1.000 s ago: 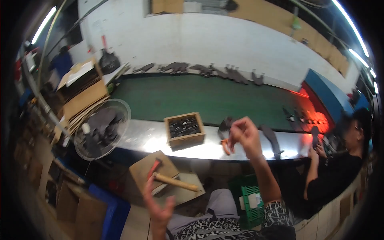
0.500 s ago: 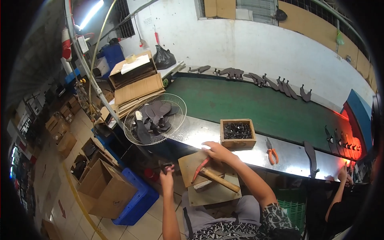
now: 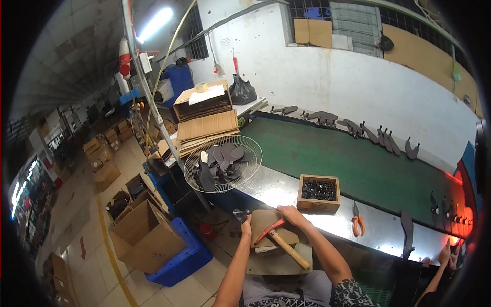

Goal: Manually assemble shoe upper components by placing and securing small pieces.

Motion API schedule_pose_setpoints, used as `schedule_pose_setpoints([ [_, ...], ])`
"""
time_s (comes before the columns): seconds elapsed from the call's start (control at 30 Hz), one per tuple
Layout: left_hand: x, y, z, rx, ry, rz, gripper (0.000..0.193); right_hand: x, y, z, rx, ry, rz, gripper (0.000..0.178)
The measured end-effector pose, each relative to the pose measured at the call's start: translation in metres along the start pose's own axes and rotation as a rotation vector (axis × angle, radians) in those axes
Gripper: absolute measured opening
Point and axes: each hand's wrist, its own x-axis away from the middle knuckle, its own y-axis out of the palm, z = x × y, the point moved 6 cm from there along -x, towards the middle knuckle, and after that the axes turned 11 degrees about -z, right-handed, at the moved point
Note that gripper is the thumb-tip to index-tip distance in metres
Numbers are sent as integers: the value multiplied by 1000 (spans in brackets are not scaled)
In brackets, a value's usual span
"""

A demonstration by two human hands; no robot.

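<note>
My left hand is closed on a small dark, shiny piece, held just left of the work board; its kind is too small to tell. Beside the board's far right edge is my right hand, its fingers bent together near the hammer's red head. What they hold, if anything, does not show. The hammer, with a wooden handle, lies slantwise across the brown board over my lap. A wooden box of small black parts stands on the metal ledge beyond my right hand.
A wire basket holds dark sole-shaped pieces. Orange-handled pliers and one dark strip-like piece lie on the ledge. Behind runs a green belt. At right, another person's hand is near a red glow. Cartons and a blue crate stand left.
The view has swung left and up. My left hand has brought the dark piece up next to the board, and my right hand has drawn back from the ledge toward the hammer head.
</note>
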Motion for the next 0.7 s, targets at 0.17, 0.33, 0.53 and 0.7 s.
schedule_pose_setpoints([
  [0.17, -21, 7, -30, -58, -185, -227, 24, 51, -11, -16, 49, 73, 131, 50],
  [0.33, 12, 35, -38, -5, -184, -274, 25, 103, -27, -15, 101, -66, 527, 42],
  [0.53, 69, -13, 24, -189, -54, 28, 31, 197, 39, -137, 319, 201, 161, 32],
  [0.7, 137, 50, 136, -499, 403, 122, 56, 227, 88, -71, 475, 317, 174, 34],
])
